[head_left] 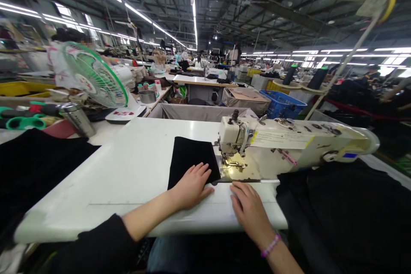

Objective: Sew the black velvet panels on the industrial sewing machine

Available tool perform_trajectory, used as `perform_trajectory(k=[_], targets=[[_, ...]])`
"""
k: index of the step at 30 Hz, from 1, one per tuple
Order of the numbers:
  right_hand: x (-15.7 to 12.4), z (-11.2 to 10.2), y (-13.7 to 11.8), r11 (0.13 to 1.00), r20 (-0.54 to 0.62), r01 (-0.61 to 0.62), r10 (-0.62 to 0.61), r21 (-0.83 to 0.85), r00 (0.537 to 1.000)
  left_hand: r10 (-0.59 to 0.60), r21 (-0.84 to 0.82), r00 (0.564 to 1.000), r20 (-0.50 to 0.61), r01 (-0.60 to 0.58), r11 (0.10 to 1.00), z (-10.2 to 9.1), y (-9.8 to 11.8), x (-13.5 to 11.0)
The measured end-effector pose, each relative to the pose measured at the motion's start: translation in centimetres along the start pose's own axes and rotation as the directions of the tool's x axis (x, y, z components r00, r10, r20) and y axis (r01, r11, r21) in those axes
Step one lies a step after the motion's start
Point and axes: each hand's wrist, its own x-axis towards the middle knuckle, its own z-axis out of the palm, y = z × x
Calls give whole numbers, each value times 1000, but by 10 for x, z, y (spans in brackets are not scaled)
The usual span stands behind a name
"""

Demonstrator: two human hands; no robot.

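Note:
A black fabric piece (189, 158) lies flat on the white sewing table (128, 171), just left of the needle area. My left hand (194, 182) rests on its lower right part, fingers stretched out and pressing it flat. Close to the table's front edge, my right hand (248, 205) lies with fingers extended and slightly bent, holding nothing that I can see. It is in front of the lit needle plate of the sewing machine (282, 137). The presser foot (234, 163) stands to the right of the fabric, apart from it.
Dark cloth (346, 214) is heaped at the right, and more black fabric (38, 167) at the left. A green-rimmed fan (96, 75), a steel flask (77, 119) and thread cones stand at the left. Behind the machine is a blue basket (282, 105). A person (61, 60) is beyond the fan.

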Motion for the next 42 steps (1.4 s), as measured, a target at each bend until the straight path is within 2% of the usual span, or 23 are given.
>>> perform_trajectory(k=[3, 6, 9, 12, 16, 19, 21, 23, 26, 28, 29, 30, 31, 33, 36, 39, 40, 42], targets=[[11, 7, -13, 998, 34, 64, -64, 21, 997, 5, 15, 1000, -23, -5, 1000, -12, 4, 3], [21, 16, -28, 995, 70, 103, -103, 9, 992, -34, 10, 998, -48, 34, 999, -14, -7, 30], [22, 21, -38, 997, 85, 73, -73, -3, 994, -69, 7, 997, -31, 69, 998, -3, -26, 60], [17, 22, -41, 998, 86, 64, -63, -14, 994, -90, -2, 996, -18, 90, 996, 13, -42, 77], [7, 17, -34, 994, 81, 106, -105, -3, 991, -65, -11, 997, -42, 64, 998, 20, -64, 75], [0, 15, -21, 995, 4, 101, -101, -16, 995, -66, -7, 993, -97, 66, 998, 8, -80, 69], [-3, 17, -11, 996, -82, 82, -84, -22, 993, -96, -5, 981, -168, 96, 995, -7, -80, 68], [-5, 21, -4, 995, -134, 94, -97, -29, 986, -108, -7, 964, -242, 109, 994, -25, -66, 70], [-5, 28, 4, 986, -142, 155, -163, -63, 976, -160, -148, 908, -387, 110, 983, -53, -20, 77], [-5, 31, 7, 980, -131, 178, -188, -88, 973, -311, -449, 817, -486, 72, 891, -70, 15, 82], [-5, 32, 8, 978, -128, 184, -196, -97, 972, -379, -585, 784, -492, 25, 811, -77, 30, 85], [-5, 32, 8, 977, -128, 187, -199, -102, 971, -431, -694, 770, -470, -20, 720, -84, 44, 88], [-5, 32, 8, 976, -132, 190, -203, -104, 970, -455, -764, 780, -429, -45, 643, -89, 54, 92], [-5, 32, 6, 976, -145, 195, -207, -94, 968, -469, -849, 828, -309, -17, 528, -97, 67, 102], [-5, 33, 3, 983, -191, 177, -184, -54, 964, -457, -928, 878, -145, 40, 371, -103, 71, 112], [-3, 30, 3, 983, -198, 159, -138, 93, 970, -457, -975, 880, -130, -30, 220, -101, 69, 103], [-1, 25, 4, 975, -183, 125, -91, 184, 979, -471, -979, 872, -134, -42, 201, -98, 68, 94], [9, 11, 2, 913, -138, -30, 94, 406, 986, -498, -978, 858, -125, -21, 208, -84, 69, 72]])
